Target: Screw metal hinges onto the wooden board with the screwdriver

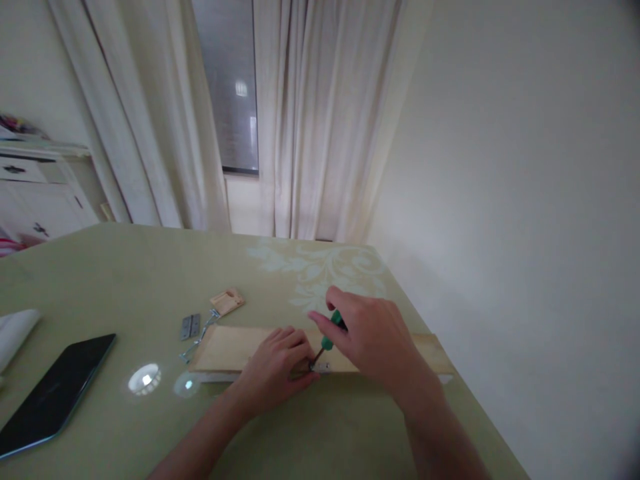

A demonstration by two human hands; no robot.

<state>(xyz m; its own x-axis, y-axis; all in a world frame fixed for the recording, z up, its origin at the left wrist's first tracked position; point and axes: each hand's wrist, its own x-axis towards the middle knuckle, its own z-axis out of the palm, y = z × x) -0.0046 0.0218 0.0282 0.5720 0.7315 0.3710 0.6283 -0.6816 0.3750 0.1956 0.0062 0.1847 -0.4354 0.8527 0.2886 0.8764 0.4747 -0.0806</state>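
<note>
Two hands meet on one board (225,348) lying on the table (150,267): left hand (273,370) presses it with bent fingers (gripping or not, I cannot tell), right hand (370,340) is closed round one green screwdriver (330,333), its tip at one hinge (321,367), with a second hinge (190,327), one block (227,301) and one tablet (55,393) further left.

Left hand (273,370) palm down, fingers bent, forearm angled from lower left. Right hand (370,337) just beside it on its right, fingers pinched closed, wrist raised, forearm from lower right.
</note>
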